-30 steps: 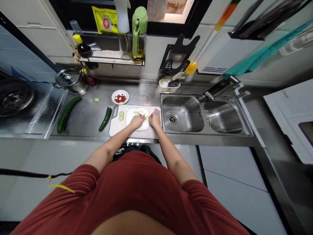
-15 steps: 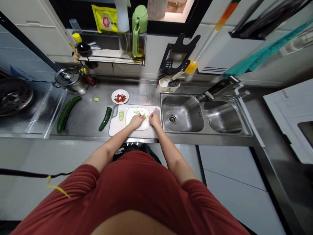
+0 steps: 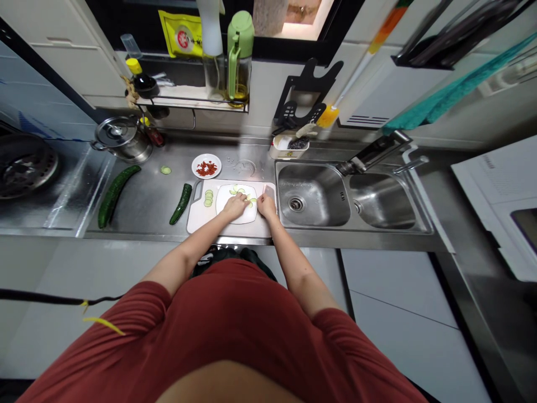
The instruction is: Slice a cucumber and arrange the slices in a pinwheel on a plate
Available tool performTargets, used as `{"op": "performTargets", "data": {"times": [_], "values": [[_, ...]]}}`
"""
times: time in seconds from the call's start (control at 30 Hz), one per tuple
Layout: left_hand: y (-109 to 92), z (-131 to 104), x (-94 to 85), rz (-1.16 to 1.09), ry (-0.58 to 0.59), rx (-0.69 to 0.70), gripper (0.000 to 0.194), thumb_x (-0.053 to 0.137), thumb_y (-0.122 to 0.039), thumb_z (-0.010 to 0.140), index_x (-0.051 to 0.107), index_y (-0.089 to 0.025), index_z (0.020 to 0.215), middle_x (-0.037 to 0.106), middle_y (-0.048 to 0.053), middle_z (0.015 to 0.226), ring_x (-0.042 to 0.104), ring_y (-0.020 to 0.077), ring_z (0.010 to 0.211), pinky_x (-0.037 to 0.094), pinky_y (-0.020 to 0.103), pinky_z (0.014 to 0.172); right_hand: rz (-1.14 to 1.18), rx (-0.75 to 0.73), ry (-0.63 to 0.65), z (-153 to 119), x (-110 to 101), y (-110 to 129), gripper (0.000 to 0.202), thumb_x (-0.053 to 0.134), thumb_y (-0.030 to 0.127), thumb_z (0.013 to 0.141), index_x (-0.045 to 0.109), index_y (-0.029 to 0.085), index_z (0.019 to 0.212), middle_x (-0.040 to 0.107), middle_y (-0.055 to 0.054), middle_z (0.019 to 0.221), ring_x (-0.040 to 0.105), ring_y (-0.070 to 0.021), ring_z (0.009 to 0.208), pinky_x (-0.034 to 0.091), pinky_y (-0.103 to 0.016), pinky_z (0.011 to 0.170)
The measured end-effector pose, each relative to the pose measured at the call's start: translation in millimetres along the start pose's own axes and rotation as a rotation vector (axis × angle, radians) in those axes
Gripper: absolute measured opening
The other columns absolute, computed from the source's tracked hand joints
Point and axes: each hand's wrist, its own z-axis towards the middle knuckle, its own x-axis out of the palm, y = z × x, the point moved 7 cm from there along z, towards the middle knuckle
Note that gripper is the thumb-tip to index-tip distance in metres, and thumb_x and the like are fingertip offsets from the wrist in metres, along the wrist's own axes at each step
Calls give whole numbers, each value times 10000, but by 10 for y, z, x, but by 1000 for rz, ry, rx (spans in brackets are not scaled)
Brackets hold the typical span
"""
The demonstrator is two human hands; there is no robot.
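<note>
My left hand (image 3: 235,206) is over a white plate (image 3: 235,219), its fingertips drawn together on a thin cucumber slice (image 3: 246,201). Several more slices fan across the plate's upper half. At the plate's right rim, my right hand (image 3: 266,205) is closed with bent fingers; what it holds, if anything, is hidden. A flat grey blade-like piece (image 3: 269,192) lies just beyond that hand. The plate rests on a pale cutting board (image 3: 201,223), where a short column of overlapping cucumber slices (image 3: 208,198) lies left of the plate.
A cut cucumber (image 3: 180,204) and a long whole cucumber (image 3: 117,196) lie to the left. Behind the board stands a small plate (image 3: 216,160) of chopped red pieces. A lidded pot (image 3: 121,140) is at back left, and the double sink (image 3: 312,193) begins right of the board.
The fingers of my left hand have drawn in slightly over the plate. My right hand has shifted a little to the right. The slices look almost the same.
</note>
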Motion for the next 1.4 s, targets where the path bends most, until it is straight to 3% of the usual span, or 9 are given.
{"op": "performTargets", "data": {"times": [0.27,0.43,0.57,0.87,1.1,1.23,1.4], "values": [[21,-2,-18,-71,50,-91,327,384,-198,945,667,-206,1108,570,111,1061,485,226,1075,434,327,857,58,14,-32,11,4,-8,261,408,263,940,635,189,1045,671,-114,1039,620,-235,972,457,-303,826],[17,-40,-29,-59,18,-113,341,401,-188,933,651,-226,1160,574,92,1070,495,213,1063,440,299,828,63,-2,-40,21,44,-17,232,509,349,897,620,201,1038,674,-95,1033,617,-240,969,461,-307,820],[42,-88,-22,-87,-19,-158,375,405,-170,926,618,-246,1225,591,83,1070,499,212,1059,440,300,821,64,5,-54,11,51,-32,233,471,332,910,617,202,1037,677,-96,1032,616,-240,976,459,-306,820],[-33,-150,16,-39,-33,-195,321,410,-176,918,683,-217,1080,595,105,1090,463,237,1081,444,317,790,50,25,-78,21,39,-3,258,473,340,905,607,190,1068,666,-114,1044,619,-250,965,453,-312,814],[-30,-157,37,-56,-34,-193,317,419,-165,910,679,-216,1084,592,100,1102,469,232,1064,445,314,769,28,39,-55,-5,2,38,265,497,307,887,609,171,1085,654,-123,1040,615,-250,952,439,-315,803],[-11,-224,33,-119,-103,-216,360,419,-159,905,662,-237,1159,608,89,1115,479,234,1053,451,328,782,60,9,-157,-81,-71,83,282,483,306,902,594,169,1122,627,-133,1092,605,-250,947,429,-330,812],[100,-470,-27,-278,-330,-327,365,449,-180,897,664,-250,1184,632,64,1116,503,227,1037,446,321,823,268,-150,-389,-274,-301,148,313,433,320,910,586,152,1125,622,-116,1039,578,-226,922,422,-327,837]]}}
